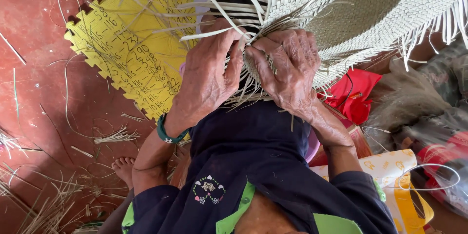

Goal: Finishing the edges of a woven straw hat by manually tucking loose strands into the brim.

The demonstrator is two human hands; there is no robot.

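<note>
Woven straw hat over yellow foam mat, loose strips on red floor.

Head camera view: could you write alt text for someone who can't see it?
Seen from above, a person's left hand and right hand pinch pale straw strips at the edge of a half-woven straw hat held over their lap. A yellow foam mat covered in handwriting lies on the red floor, with loose straw scraps scattered about.
</note>
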